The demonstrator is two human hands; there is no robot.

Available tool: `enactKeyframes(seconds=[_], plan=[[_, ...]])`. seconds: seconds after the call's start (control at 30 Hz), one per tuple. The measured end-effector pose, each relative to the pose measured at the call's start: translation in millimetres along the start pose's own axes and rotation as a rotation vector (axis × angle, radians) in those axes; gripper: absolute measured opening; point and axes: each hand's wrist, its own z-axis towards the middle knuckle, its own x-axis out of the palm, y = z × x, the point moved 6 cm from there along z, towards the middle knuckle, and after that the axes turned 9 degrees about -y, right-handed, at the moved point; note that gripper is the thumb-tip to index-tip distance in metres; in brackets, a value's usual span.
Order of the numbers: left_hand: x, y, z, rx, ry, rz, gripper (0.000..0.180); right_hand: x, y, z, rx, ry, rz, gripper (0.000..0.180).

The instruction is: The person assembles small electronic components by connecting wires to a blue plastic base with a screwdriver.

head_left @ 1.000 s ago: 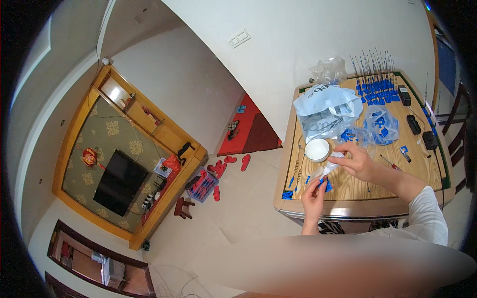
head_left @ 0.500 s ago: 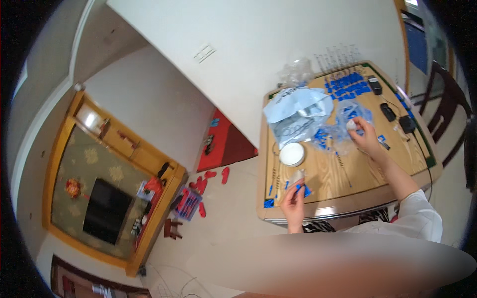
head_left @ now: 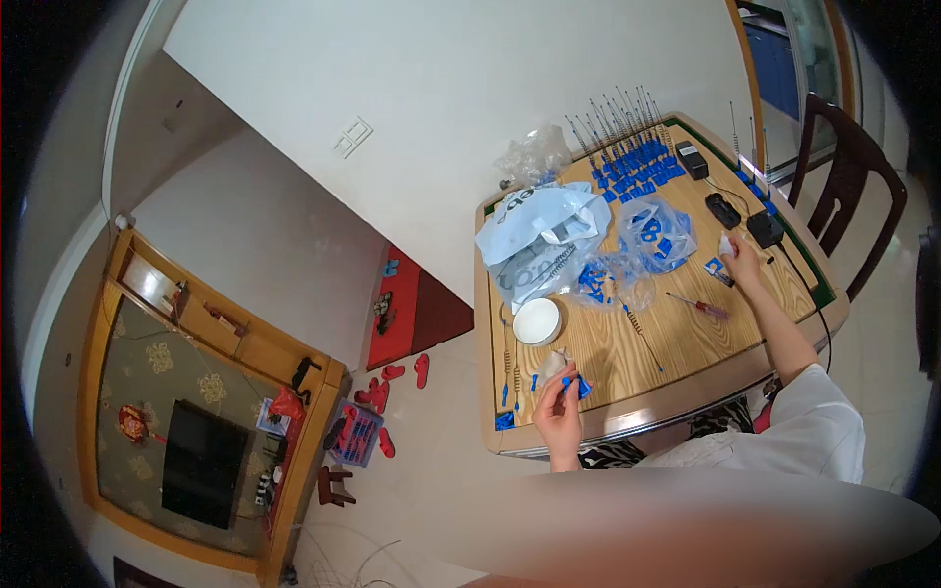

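Near the table's front edge, my left hand [head_left: 559, 419] pinches a small blue piece [head_left: 579, 386]. A crumpled whitish thing [head_left: 556, 363] lies just beyond its fingers. My right hand [head_left: 743, 263] is at the table's right side, its fingers closed round a small white pointed object [head_left: 725, 245] that looks like a little bottle or tube. Next to that hand are a small blue-and-black packet [head_left: 718, 271] and a screwdriver [head_left: 708, 308]. A spring with a long thin rod [head_left: 640, 333] lies on the wood between my hands.
A round white tub [head_left: 536, 321], a pale blue plastic bag [head_left: 537, 240] and a clear bag of blue parts [head_left: 655, 235] cover the table's left and middle. Several blue pieces with upright springs [head_left: 637, 162] stand at the back. Black adapters [head_left: 765, 229] and a dark chair [head_left: 848, 181] are at right.
My right hand has moved right, away from the clear bag, with the white object in it. The screwdriver now shows. My left hand still holds the blue piece. The whole view has shifted.
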Motion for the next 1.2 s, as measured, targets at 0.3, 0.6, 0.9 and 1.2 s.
enactKeyframes(seconds=[0.3,0.6,0.9,1.2], plan=[[-1.6,5.5,-4.4,-0.011,0.008,0.012,0.017,-5.0,-24.5,-10.5,0.003,0.02,-0.027,0.044],[-3.4,16.8,-3.7,-0.08,0.011,-0.017,0.019,48.4,148.2,-117.1,-0.554,0.357,0.217,0.02],[-12.4,15.1,-4.4,0.004,0.014,-0.052,0.02,100.0,196.5,-142.1,-1.054,0.839,0.072,0.021],[-13.9,18.3,-1.3,0.006,0.011,-0.036,0.02,68.3,216.2,-129.9,-0.802,0.712,0.328,0.028]])
